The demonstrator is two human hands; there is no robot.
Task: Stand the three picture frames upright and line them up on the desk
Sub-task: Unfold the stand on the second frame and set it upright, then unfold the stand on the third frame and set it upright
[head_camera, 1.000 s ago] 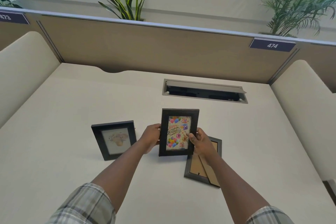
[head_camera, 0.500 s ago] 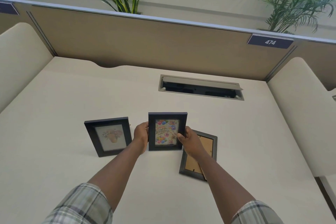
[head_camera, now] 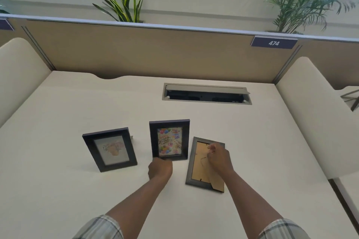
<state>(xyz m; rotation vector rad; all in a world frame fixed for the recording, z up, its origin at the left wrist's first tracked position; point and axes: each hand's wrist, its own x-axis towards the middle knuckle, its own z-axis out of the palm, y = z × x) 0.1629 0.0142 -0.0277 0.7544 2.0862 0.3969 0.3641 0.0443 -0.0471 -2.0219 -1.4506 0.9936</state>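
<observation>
Three dark picture frames sit on the cream desk (head_camera: pixel 77 190). The left frame (head_camera: pixel 109 149), with a pale drawing, stands upright and is turned slightly. The middle frame (head_camera: pixel 169 139), with a birthday card, stands upright beside it. My left hand (head_camera: pixel 160 168) is curled at its bottom edge, with the fingers hidden behind the back of the hand. The third frame (head_camera: pixel 198 169) lies face down at the right, showing its cardboard back and stand. My right hand (head_camera: pixel 219 158) hovers over that back with fingers bent and lifts nothing.
An open cable hatch (head_camera: pixel 206 95) is set into the desk behind the frames. A tan partition (head_camera: pixel 155 52) with the label 474 (head_camera: pixel 274 43) closes the back. Padded cream side panels (head_camera: pixel 314 112) flank the desk, and plants stand behind the partition.
The birthday frame went from held in the air by both hands down onto the desk, where it now stands. My right hand moved over to the face-down frame, and my left hand dropped to the middle frame's bottom edge.
</observation>
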